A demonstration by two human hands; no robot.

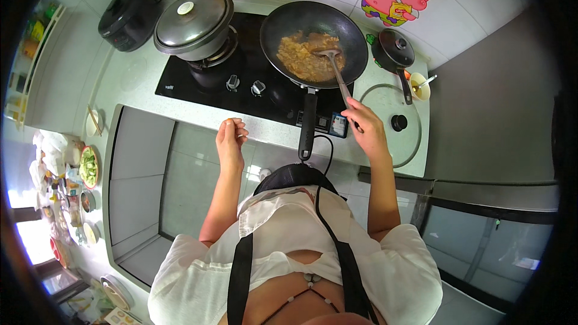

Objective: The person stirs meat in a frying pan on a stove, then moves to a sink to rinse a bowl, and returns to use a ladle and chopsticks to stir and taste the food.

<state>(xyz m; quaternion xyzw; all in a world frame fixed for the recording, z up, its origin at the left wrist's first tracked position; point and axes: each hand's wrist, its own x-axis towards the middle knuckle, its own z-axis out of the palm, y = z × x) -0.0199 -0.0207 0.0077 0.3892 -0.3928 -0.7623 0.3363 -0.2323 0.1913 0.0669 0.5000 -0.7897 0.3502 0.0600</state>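
My right hand point(368, 131) is closed around the handle of a metal spatula point(342, 84). Its blade rests in the yellow-brown chopped food point(304, 60), which looks like cooked egg, inside a dark wok point(356, 48). The wok sits on the right side of the black gas hob point(198, 87), with its black handle point(308, 123) pointing toward me. In front of the counter edge, left of that handle, my left hand point(231, 139) is raised with curled fingers and the thumb close to the index finger. I see nothing held in it.
A lidded metal pot point(195, 21) stands on the left burner, a black rice cooker point(128, 18) beyond it. Right of the wok are a glass lid point(385, 103), a small lidded saucepan point(394, 51) and a bowl with a spoon point(420, 87). Plated vegetables point(89, 167) sit far left.
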